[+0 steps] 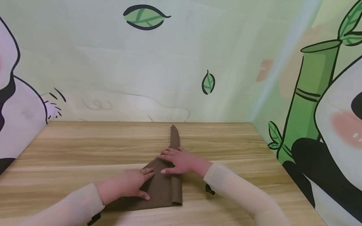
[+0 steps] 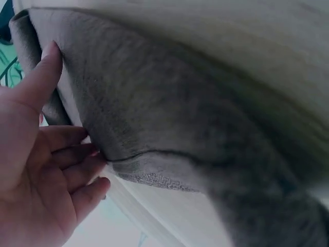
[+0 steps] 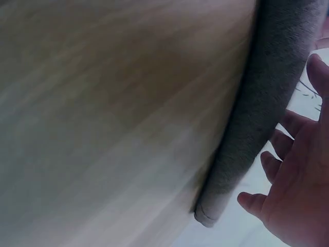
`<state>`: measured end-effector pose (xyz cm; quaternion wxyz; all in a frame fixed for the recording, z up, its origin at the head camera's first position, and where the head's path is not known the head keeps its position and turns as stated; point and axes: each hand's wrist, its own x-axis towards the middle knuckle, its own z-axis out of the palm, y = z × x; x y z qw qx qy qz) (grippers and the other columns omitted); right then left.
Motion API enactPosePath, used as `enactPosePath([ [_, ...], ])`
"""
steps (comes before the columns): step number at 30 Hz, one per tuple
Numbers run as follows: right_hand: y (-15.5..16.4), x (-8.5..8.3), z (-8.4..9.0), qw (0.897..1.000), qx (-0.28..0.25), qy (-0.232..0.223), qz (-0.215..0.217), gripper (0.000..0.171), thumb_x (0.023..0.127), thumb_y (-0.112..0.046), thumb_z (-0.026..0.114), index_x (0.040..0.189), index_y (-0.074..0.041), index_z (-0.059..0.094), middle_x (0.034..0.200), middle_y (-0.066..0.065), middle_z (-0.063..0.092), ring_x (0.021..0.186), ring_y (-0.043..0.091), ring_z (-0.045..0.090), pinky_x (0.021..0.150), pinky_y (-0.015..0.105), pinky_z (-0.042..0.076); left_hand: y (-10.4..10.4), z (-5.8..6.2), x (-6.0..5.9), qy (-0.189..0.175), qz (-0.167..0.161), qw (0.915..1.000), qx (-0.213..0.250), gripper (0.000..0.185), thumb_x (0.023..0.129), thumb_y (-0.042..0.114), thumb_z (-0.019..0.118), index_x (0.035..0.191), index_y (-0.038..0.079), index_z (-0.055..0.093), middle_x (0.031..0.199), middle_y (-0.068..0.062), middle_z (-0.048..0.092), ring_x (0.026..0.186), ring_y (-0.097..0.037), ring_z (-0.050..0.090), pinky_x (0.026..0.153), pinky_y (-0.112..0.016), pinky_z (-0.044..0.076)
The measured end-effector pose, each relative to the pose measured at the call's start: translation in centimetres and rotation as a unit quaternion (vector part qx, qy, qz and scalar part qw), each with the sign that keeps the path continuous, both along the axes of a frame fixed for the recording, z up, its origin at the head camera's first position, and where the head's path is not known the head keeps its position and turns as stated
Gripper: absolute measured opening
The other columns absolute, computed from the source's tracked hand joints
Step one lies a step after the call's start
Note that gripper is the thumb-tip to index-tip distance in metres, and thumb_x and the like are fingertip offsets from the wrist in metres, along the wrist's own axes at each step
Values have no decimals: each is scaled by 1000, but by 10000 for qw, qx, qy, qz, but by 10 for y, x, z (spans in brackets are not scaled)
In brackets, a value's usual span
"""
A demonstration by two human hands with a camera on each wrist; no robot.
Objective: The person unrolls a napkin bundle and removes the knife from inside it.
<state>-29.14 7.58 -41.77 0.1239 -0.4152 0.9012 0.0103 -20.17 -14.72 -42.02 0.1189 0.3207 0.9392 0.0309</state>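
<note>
- A brown cloth (image 1: 164, 185), folded to a narrow point, lies on the wooden surface (image 1: 70, 147).
- Left hand (image 1: 127, 185) presses its lower part, fingers flat.
- Right hand (image 1: 182, 161) rests higher, fingers seemingly straight.
- Risk: uneven pressure could let the fold slip open.

A light wooden table (image 1: 70, 147) with a pale, streaked grain running side to side fills the lower part of the head view, meeting the illustrated wall along its far edge and on both sides. Directly on it, near the middle, lies a brown folded cloth (image 1: 165, 188) of soft fabric, wide toward the near edge and narrowing to a point (image 1: 173, 128) toward the far edge. Its right side is rolled or folded over into a thick edge (image 3: 257, 113). Both hands rest flat on the cloth.
</note>
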Motion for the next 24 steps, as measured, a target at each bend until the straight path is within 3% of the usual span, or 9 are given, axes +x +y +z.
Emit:
enactPosePath([
  [9, -2, 1, -9, 9997, 218, -42, -90, 65, 103, -59, 49, 159, -27, 38, 170, -6, 31, 162, 17, 19, 127, 59, 24, -1, -4, 3, -121, 344, 9993, -115, 89, 82, 50, 81, 144, -6, 52, 154, -24, 50, 135, -40, 58, 107, -50, 51],
  [24, 43, -3, -3, 9997, 21, -39, -226, 56, 103, -53, 53, 153, -28, 50, 168, -2, 36, 161, 23, 23, 125, 64, 24, -16, -9, 5, 47, 357, 9989, 294, 88, 80, 49, 83, 141, -9, 55, 151, -28, 52, 128, -46, 62, 102, -54, 53],
])
